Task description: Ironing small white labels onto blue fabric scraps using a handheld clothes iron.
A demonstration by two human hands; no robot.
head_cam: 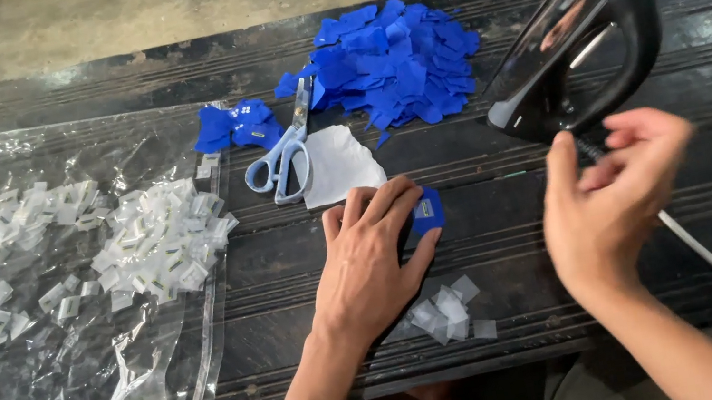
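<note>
Left hand [370,255] flat, fingers spread, pressing blue fabric patch [427,212] onto dark table [497,234]. Right hand [612,201] blurred, empty, fingers half-curled just below upright iron [581,46]. Beyond patch: large unprocessed blue pile [395,58], small finished-looking stack [236,126], scissors [281,155]. Judgement: most work remains.

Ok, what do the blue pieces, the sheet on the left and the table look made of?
Blue pieces: probably woven fabric, matte, soft creased edges. Sheet: clear plastic film, glossy, wrinkled, with glare. Table: likely dark wood, worn and grooved, though it could be painted board. The left hand presses one blue piece flat.
</note>
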